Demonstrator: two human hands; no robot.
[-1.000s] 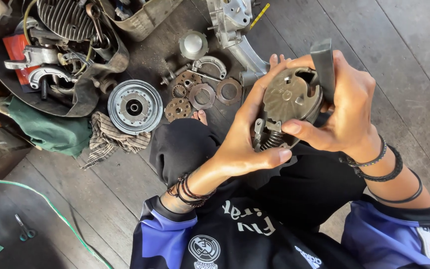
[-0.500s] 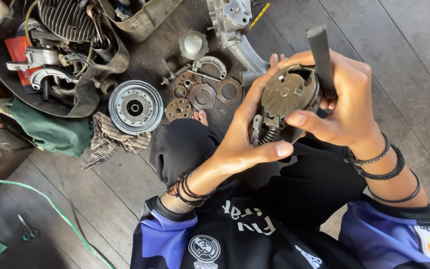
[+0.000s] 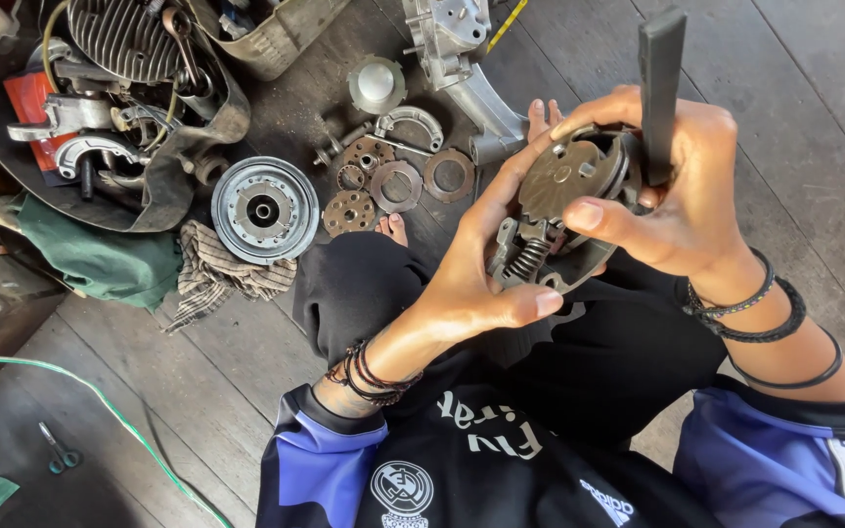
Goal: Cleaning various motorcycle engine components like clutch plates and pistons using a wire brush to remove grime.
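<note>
Cradling the greasy metal clutch assembly (image 3: 559,210) from below, my left hand (image 3: 486,269) grasps it while my right hand (image 3: 682,196) clenches a black tool (image 3: 661,78) upright, springs showing.

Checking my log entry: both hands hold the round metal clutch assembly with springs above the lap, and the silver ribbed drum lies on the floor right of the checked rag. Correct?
Not quite. In the head view the silver ribbed drum lies above the checked rag, not to its right. The rest holds.
</note>
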